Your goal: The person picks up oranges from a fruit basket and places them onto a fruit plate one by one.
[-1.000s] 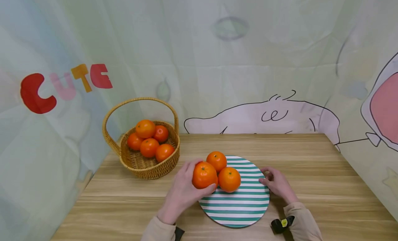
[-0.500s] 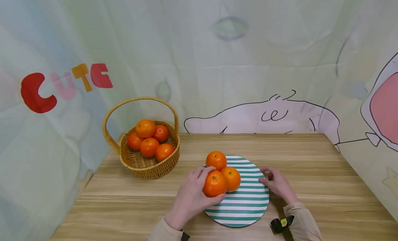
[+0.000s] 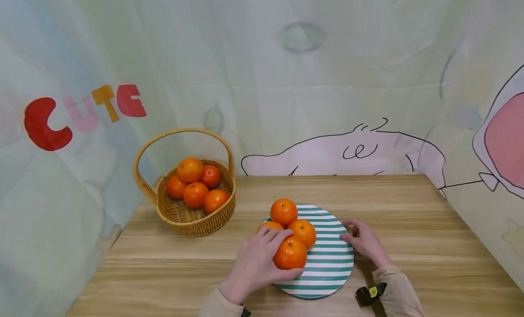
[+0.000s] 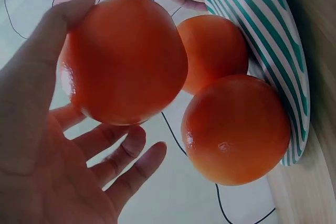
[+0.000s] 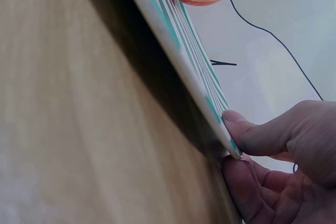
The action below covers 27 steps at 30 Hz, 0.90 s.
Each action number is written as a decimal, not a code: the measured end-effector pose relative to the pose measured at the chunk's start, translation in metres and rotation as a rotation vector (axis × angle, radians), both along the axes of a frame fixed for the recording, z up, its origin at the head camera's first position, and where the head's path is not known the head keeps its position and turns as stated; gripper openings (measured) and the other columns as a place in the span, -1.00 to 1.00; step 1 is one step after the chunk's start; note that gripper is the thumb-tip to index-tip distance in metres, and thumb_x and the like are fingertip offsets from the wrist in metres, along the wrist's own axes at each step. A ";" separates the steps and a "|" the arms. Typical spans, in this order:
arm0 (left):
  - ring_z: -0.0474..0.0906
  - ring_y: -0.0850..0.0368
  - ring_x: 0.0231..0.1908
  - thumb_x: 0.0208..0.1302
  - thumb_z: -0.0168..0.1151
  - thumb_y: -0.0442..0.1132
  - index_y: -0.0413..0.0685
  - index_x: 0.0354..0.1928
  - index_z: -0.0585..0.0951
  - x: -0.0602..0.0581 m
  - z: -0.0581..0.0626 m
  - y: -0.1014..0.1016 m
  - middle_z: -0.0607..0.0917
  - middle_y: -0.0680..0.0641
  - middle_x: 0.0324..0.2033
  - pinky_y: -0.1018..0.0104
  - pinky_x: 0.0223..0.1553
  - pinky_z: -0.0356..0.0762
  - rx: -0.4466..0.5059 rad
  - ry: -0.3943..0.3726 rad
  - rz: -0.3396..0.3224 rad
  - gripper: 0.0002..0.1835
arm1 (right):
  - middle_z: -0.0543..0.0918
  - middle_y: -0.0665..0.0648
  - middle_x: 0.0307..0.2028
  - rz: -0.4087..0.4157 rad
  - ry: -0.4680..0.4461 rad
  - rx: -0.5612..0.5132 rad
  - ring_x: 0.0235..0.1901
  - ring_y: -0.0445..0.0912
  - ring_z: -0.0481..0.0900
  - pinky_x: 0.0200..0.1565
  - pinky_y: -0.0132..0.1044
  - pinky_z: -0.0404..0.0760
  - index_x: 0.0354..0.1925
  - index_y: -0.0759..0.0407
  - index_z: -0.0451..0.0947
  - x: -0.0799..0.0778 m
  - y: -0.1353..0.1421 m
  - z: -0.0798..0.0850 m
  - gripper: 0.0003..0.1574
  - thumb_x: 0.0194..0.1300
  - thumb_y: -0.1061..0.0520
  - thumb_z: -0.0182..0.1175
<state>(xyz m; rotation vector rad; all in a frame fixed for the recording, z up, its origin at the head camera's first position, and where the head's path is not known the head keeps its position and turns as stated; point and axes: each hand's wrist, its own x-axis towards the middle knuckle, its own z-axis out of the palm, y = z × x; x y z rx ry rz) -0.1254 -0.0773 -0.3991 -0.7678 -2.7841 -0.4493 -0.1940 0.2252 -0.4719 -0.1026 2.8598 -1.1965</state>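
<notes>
A round plate with green and white stripes (image 3: 327, 268) lies on the wooden table. My left hand (image 3: 257, 262) holds an orange (image 3: 290, 253) over the plate's near left part, thumb on the near side and fingers at the far side. Behind it are an orange at the back (image 3: 284, 212), one at the right (image 3: 302, 233) and one partly hidden by my fingers (image 3: 270, 226). The left wrist view shows the held orange (image 4: 126, 61) apart from two others. My right hand (image 3: 363, 239) pinches the plate's right rim, thumb on top, a finger underneath (image 5: 244, 184).
To the left at the back stands a wicker basket (image 3: 196, 228) with a tall arched handle and several oranges inside. A printed curtain (image 3: 262, 80) hangs behind the table. Bare wood (image 3: 425, 226) stretches right of the plate.
My left hand has moved the held orange right and toward me over the plate. An orange behind it has come into sight. My right hand has stayed at the rim.
</notes>
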 end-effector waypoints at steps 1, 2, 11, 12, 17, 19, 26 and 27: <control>0.51 0.17 0.03 -0.04 0.40 0.42 0.24 0.23 0.55 0.000 -0.001 0.000 0.69 0.12 0.02 0.18 -0.26 0.56 -0.011 0.010 -0.012 -0.20 | 0.48 0.10 -0.44 0.001 0.000 -0.001 -0.41 -0.08 0.39 -0.37 -0.31 0.31 0.13 0.36 0.52 0.000 0.000 0.000 -0.55 0.30 0.23 0.29; 0.51 0.16 0.03 -0.03 0.39 0.43 0.24 0.23 0.55 -0.001 -0.001 0.001 0.69 0.12 0.02 0.17 -0.25 0.57 -0.022 0.016 -0.021 -0.20 | 0.48 0.10 -0.44 0.000 0.000 -0.001 -0.41 -0.08 0.39 -0.37 -0.31 0.31 0.13 0.36 0.52 0.000 0.000 0.000 -0.55 0.30 0.24 0.29; 0.48 0.18 -0.02 -0.02 0.39 0.40 0.28 0.19 0.56 -0.002 -0.009 0.005 0.69 0.13 -0.01 0.19 -0.15 0.58 -0.068 -0.007 -0.069 -0.26 | 0.48 0.10 -0.46 0.006 0.006 -0.003 -0.44 -0.10 0.38 -0.39 -0.33 0.31 0.11 0.37 0.53 -0.001 0.001 -0.002 -0.56 0.30 0.24 0.30; 0.47 0.19 -0.03 -0.02 0.40 0.40 0.28 0.19 0.56 -0.002 -0.009 0.005 0.70 0.13 -0.02 0.20 -0.13 0.57 -0.072 -0.003 -0.074 -0.27 | 0.48 0.10 -0.46 0.004 0.004 -0.004 -0.44 -0.10 0.38 -0.39 -0.34 0.31 0.11 0.36 0.53 -0.001 0.001 -0.002 -0.56 0.30 0.24 0.30; 0.38 0.18 -0.08 0.01 0.38 0.39 0.23 0.19 0.58 -0.002 -0.014 0.006 0.71 0.13 -0.03 0.23 -0.05 0.49 -0.101 0.001 -0.094 -0.27 | 0.47 0.10 -0.46 0.008 0.006 -0.008 -0.43 -0.09 0.38 -0.39 -0.33 0.30 0.12 0.36 0.53 0.000 0.001 -0.002 -0.57 0.30 0.26 0.29; 0.35 0.18 -0.09 0.02 0.37 0.40 0.21 0.21 0.58 -0.003 -0.016 0.006 0.71 0.13 -0.02 0.24 -0.03 0.46 -0.117 -0.003 -0.097 -0.26 | 0.47 0.09 -0.46 0.011 0.007 -0.007 -0.43 -0.09 0.38 -0.39 -0.33 0.30 0.11 0.36 0.53 0.000 0.001 -0.002 -0.57 0.30 0.26 0.29; 0.31 0.15 -0.06 -0.02 0.41 0.40 0.20 0.19 0.59 -0.004 -0.023 0.006 0.71 0.14 -0.04 0.24 -0.01 0.40 -0.156 0.015 -0.103 -0.25 | 0.47 0.09 -0.47 0.012 0.008 -0.011 -0.43 -0.09 0.37 -0.40 -0.34 0.29 0.11 0.38 0.53 0.000 0.000 0.001 -0.56 0.30 0.23 0.31; 0.31 0.15 -0.06 -0.02 0.42 0.40 0.21 0.18 0.59 -0.004 -0.023 0.006 0.70 0.15 -0.04 0.25 -0.02 0.39 -0.159 0.015 -0.106 -0.25 | 0.48 0.09 -0.47 0.012 0.008 -0.011 -0.43 -0.09 0.37 -0.40 -0.34 0.29 0.11 0.38 0.53 0.000 0.000 0.001 -0.56 0.30 0.24 0.31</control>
